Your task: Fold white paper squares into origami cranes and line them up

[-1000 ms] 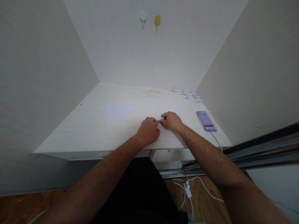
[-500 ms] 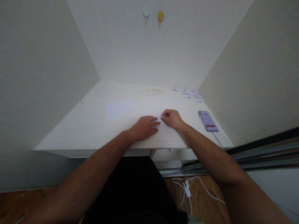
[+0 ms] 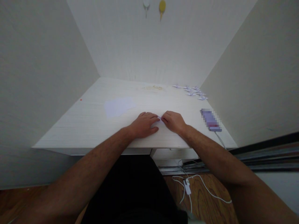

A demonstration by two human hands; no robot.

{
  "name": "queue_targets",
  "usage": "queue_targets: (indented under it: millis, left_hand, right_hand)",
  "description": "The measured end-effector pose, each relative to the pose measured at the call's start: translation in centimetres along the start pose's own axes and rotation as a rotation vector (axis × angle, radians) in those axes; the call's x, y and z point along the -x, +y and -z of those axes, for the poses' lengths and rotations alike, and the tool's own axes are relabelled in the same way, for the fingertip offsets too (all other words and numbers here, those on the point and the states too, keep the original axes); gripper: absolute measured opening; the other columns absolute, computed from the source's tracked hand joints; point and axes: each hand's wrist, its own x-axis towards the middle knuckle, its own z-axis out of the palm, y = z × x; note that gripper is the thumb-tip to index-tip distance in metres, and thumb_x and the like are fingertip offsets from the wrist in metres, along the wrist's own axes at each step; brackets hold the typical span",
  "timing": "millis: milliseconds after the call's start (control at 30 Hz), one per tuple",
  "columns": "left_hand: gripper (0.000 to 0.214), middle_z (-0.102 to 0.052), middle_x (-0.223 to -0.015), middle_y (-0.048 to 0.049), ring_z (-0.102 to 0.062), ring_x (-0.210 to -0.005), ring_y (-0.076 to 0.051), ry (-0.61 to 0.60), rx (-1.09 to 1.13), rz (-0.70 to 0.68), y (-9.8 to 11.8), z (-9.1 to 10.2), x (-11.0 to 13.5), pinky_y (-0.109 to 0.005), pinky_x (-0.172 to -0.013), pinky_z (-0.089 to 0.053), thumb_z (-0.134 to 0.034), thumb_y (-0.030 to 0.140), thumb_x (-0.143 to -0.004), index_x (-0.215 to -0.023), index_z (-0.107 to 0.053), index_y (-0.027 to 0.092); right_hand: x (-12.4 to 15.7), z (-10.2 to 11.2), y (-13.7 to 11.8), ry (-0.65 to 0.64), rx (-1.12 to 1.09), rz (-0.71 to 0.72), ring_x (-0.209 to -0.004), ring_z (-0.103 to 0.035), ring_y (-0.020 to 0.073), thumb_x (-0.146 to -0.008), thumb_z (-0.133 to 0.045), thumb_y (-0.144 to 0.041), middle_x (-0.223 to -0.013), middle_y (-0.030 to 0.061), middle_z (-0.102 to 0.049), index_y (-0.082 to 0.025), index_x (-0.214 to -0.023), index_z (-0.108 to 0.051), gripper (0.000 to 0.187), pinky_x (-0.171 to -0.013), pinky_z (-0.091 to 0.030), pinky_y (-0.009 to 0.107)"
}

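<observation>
A small piece of pale folded paper (image 3: 160, 118) lies on the white desk, mostly hidden between my two hands. My left hand (image 3: 144, 125) rests flat near its left side, fingers stretched out with the tips on the paper and the thumb apart. From the right, my right hand (image 3: 173, 121) pinches the paper's edge between curled fingers and thumb. Several white sheets (image 3: 119, 106) lie beyond my left hand. A group of folded paper cranes (image 3: 192, 92) stands at the back right of the desk.
A phone (image 3: 211, 120), its screen blurred, lies on the desk's right side with a white cable (image 3: 220, 140) running over the edge. Walls enclose the desk (image 3: 77, 130) on the left, back and right. A white power strip (image 3: 187, 186) and cords lie on the wooden floor.
My right hand's fingers have closed in lower on the paper, and my left fingers have drawn closer together. The camera view has shifted slightly.
</observation>
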Motion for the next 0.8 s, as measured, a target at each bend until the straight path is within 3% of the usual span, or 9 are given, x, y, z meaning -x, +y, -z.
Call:
queue_targets:
  millis: [333,533,800]
  left_hand:
    - [0.045,-0.056,-0.136,-0.0079,-0.049,-0.126,-0.025,-0.017,-0.020,0.009,0.23,0.08,0.25,-0.044,-0.109,-0.032,-0.051,0.039,-0.089,-0.131,-0.056,0.022]
    - [0.050,-0.039,-0.154,-0.0065,-0.033,-0.141,-0.025,-0.022,-0.060,-0.014,0.13,-0.38,0.52,-0.043,-0.116,-0.024,-0.044,0.039,-0.093,-0.138,-0.050,0.020]
    - [0.049,-0.052,-0.144,-0.0081,-0.044,-0.134,-0.023,-0.041,-0.064,-0.030,-0.04,-0.60,0.24,-0.041,-0.113,-0.028,-0.043,0.039,-0.093,-0.136,-0.051,0.018]
  right_hand:
    - [0.05,0.51,0.36,-0.068,0.160,0.190,-0.090,-0.055,0.0194,-0.094,-0.045,-0.018,-0.097,0.0075,-0.066,-0.017,-0.095,-0.065,0.020,-0.065,-0.035,0.029]
    - [0.20,0.83,0.33,-0.088,0.175,0.227,-0.093,-0.054,0.0202,-0.095,-0.043,-0.019,-0.102,0.0087,-0.066,-0.017,-0.102,-0.065,0.022,-0.065,-0.037,0.029]
    - [0.27,0.63,0.55,-0.070,0.164,0.257,-0.091,-0.057,0.0209,-0.094,-0.045,-0.019,-0.099,0.0086,-0.067,-0.017,-0.100,-0.067,0.022,-0.066,-0.040,0.029]
